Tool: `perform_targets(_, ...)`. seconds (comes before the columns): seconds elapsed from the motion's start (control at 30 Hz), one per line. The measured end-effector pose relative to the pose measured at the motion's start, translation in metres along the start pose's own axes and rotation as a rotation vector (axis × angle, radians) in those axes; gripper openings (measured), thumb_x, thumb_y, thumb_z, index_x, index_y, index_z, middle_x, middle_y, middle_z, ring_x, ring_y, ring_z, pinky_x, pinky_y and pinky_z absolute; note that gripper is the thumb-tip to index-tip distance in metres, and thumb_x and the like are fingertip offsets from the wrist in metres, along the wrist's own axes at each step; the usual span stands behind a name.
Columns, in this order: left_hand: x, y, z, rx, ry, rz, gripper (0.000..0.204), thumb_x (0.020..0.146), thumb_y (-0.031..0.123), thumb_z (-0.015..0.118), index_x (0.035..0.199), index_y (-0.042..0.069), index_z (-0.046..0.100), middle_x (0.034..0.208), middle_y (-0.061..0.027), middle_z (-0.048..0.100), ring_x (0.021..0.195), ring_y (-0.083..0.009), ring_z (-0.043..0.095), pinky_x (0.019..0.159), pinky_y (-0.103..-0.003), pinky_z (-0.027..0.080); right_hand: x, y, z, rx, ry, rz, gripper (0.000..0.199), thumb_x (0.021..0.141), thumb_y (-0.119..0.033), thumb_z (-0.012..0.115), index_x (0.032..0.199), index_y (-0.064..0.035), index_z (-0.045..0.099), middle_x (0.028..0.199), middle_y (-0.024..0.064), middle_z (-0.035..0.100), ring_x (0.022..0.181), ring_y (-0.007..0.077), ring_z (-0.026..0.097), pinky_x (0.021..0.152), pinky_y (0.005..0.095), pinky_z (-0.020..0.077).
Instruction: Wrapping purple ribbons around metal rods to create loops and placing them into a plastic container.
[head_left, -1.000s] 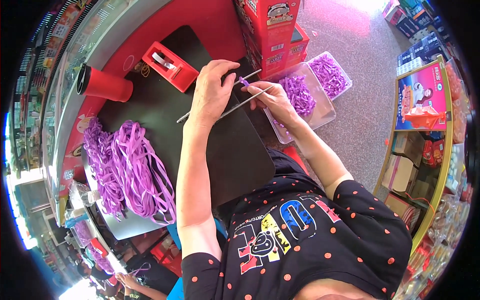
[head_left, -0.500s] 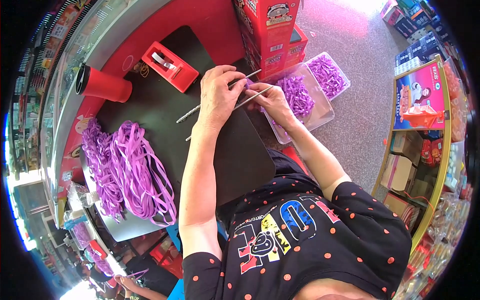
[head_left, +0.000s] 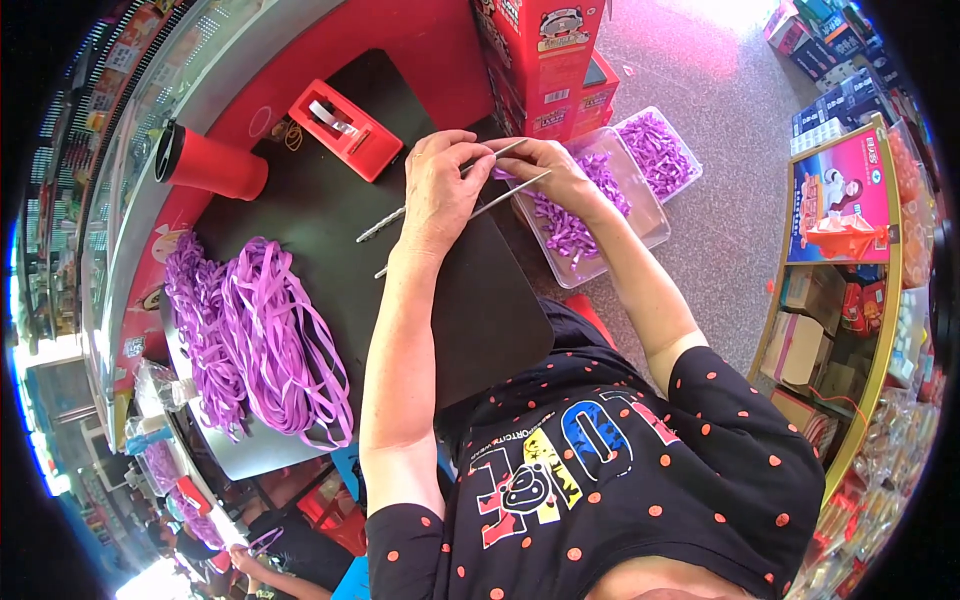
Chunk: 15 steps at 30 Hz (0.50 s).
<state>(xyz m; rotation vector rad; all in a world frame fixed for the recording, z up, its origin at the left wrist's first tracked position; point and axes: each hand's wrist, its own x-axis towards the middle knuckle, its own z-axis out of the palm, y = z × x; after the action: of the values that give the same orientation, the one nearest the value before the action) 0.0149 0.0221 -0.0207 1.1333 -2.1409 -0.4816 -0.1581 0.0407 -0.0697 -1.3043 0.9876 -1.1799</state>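
Note:
Two thin metal rods (head_left: 382, 225) slant under my left hand (head_left: 440, 182), and their far ends stick out past its fingers. That hand is closed on them above the dark tabletop (head_left: 385, 330). A short bit of purple ribbon (head_left: 499, 173) shows at the rods, between my two hands. My right hand (head_left: 560, 175) pinches there with bent fingers, close to the left fingertips; its fingers partly hide the ribbon. To the left, two large bundles of flat purple ribbon (head_left: 275, 340) lie on the table.
A red tape dispenser (head_left: 350, 135) and a red tumbler (head_left: 215, 165) stand at the table's far side. Clear plastic boxes (head_left: 648, 225) with small purple ribbon pieces (head_left: 655, 150) sit at right, beside red cartons (head_left: 545, 60). A shelf rack (head_left: 850, 330) stands far right. Another person's arm (head_left: 270, 572) shows lower left.
My right hand has moved slightly up and left, its fingers now closer to the left hand and over the far rod's end. The left hand stays nearly in place.

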Motion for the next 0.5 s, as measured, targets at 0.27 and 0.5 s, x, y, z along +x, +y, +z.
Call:
perform_targets(0.27,-0.001,0.000,0.000,-0.013,0.005,-0.008,0.013,0.079,0.019,0.068,0.086,0.009,0.071,0.102,-0.0059,0.064,0.106,-0.0255,0.054,0.096,-0.039,0.037,0.003,0.009,-0.014,-0.293,-0.070,-0.056,0.022,0.084,-0.011,0.066,0.102,0.0003,0.066,0.093,0.0066,0.068,0.083,0.0130,0.063,0.074,0.0272,0.0503)
perform_targets(0.5,0.001,0.004,-0.002,0.020,0.000,0.022,0.016,0.081,0.018,0.067,0.090,0.005,0.071,0.105,-0.0098,0.065,0.104,-0.0271,0.056,0.091,-0.037,0.043,0.008,0.054,-0.037,-0.603,-0.078,-0.055,0.022,0.082,-0.012,0.066,0.101,-0.0011,0.067,0.089,0.0117,0.069,0.082,0.0173,0.066,0.074,0.0307,0.0512)
